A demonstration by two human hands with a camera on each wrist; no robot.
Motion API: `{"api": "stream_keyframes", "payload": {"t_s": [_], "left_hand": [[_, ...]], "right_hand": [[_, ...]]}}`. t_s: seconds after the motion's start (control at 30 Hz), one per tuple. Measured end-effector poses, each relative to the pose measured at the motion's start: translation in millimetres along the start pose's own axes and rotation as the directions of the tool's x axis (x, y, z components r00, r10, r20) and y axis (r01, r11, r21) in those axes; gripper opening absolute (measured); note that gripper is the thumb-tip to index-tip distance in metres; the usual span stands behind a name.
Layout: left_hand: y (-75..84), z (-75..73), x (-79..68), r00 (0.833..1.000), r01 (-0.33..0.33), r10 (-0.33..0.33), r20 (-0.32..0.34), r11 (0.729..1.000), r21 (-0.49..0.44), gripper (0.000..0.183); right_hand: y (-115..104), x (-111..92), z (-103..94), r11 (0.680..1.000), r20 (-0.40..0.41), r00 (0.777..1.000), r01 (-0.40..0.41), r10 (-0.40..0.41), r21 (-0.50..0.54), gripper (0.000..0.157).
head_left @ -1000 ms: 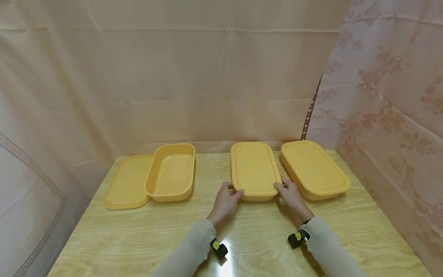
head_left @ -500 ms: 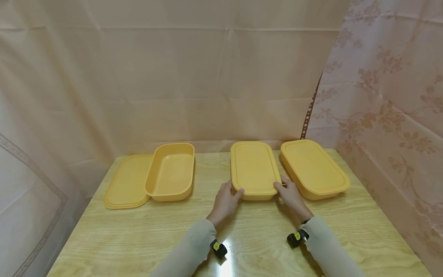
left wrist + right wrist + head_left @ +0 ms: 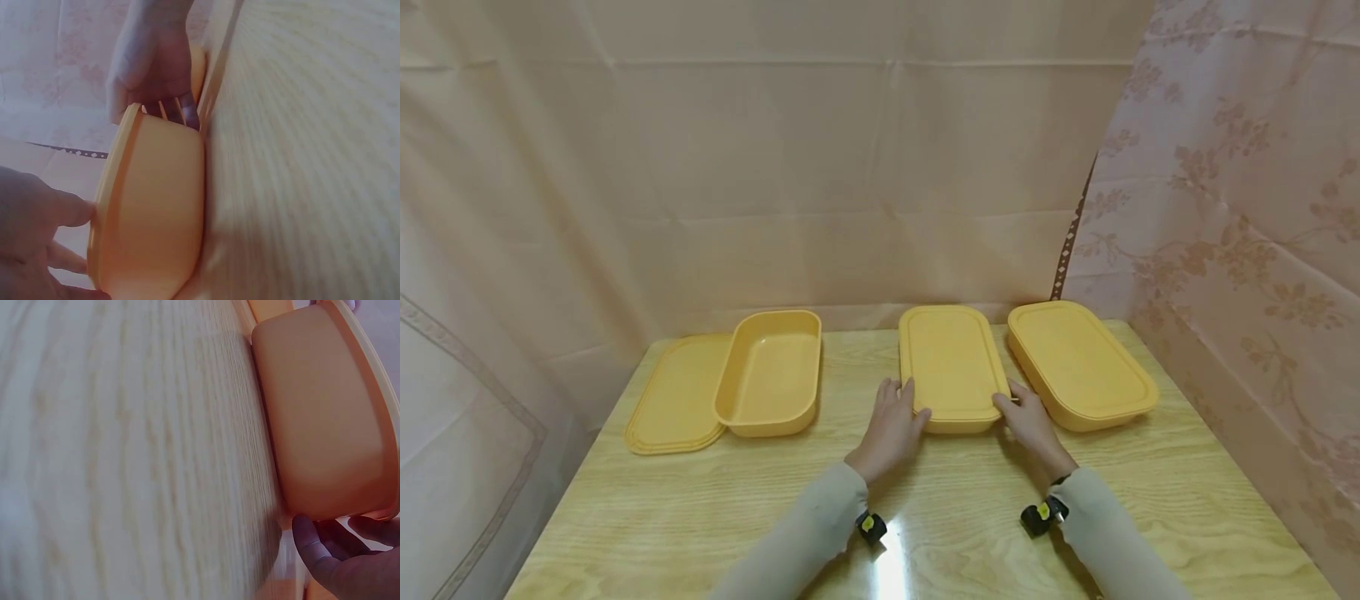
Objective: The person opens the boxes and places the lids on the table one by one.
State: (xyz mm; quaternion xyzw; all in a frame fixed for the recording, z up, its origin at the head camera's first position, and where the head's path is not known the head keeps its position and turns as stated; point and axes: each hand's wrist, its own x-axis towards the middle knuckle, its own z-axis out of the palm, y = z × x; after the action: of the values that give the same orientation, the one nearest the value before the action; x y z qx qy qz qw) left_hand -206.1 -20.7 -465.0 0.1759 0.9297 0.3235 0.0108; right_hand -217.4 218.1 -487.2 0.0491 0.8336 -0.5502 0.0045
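Where hands (image 3: 887, 432) (image 3: 1036, 429) touch box (image 3: 952, 362) edges, gap (image 3: 859, 371) leftward

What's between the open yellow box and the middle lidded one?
The head view shows bare wooden tabletop, with the left hand at the near end, touching the middle box.

Drapes are closing in this small nook: a plain beige curtain (image 3: 850, 167) is hanging behind, a flowered pink curtain (image 3: 1240, 275) is falling at the right, a pale bordered cloth (image 3: 460, 433) at the left. A wood-grain counter (image 3: 647, 517) and yellow boxes (image 3: 951, 362) are giving a household look — whether it is a home is remaining unclear.
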Motion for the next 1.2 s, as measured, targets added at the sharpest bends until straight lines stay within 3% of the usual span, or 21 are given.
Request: {"api": "stream_keyframes", "payload": {"t_s": [0.27, 0.43, 0.5, 0.63, 0.77, 1.0, 1.2], "left_hand": [[5.1, -3.2, 2.6, 0.987, -0.154, 0.160, -0.031, 0.977, 0.147, 0.049], [13.8, 1.6, 6.6, 0.956, -0.264, 0.283, -0.071, 0.942, 0.208, 0.042], [20.2, 4.7, 9.3, 0.957, -0.267, 0.283, -0.062, 0.944, 0.194, 0.041], [33.5, 10.5, 14.2, 0.974, -0.224, 0.226, 0.008, 0.963, 0.149, 0.039], [41.2, 15.1, 16.6, 0.972, -0.237, 0.233, 0.041, 0.957, 0.165, 0.041], [46.0, 21.2, 20.1, 0.956, -0.287, 0.289, 0.043, 0.902, 0.324, 0.042], [47.2, 20.9, 22.8, 0.943, -0.317, 0.329, 0.044, 0.856, 0.408, 0.033]], "right_hand": [[-0.1, -1.3, 2.7, 1.000, -0.027, 1.000, -0.001, 0.001, -0.007, 0.046], [0.3, -1.3, 4.6, 0.999, -0.048, 0.999, -0.011, 0.010, -0.033, 0.046], [0.7, -1.3, 4.8, 0.999, -0.061, 0.998, -0.017, 0.015, -0.036, 0.046], [-0.4, -2.4, 5.4, 0.999, -0.084, 0.996, -0.025, 0.022, -0.029, 0.048], [-2.1, -3.2, 7.7, 0.999, -0.098, 0.995, -0.025, 0.023, -0.027, 0.047], [-3.0, -3.3, 11.5, 0.998, -0.154, 0.988, -0.011, 0.002, -0.059, 0.040], [-3.4, -3.9, 10.6, 0.999, -0.148, 0.989, -0.019, 0.013, -0.041, 0.043]]}}
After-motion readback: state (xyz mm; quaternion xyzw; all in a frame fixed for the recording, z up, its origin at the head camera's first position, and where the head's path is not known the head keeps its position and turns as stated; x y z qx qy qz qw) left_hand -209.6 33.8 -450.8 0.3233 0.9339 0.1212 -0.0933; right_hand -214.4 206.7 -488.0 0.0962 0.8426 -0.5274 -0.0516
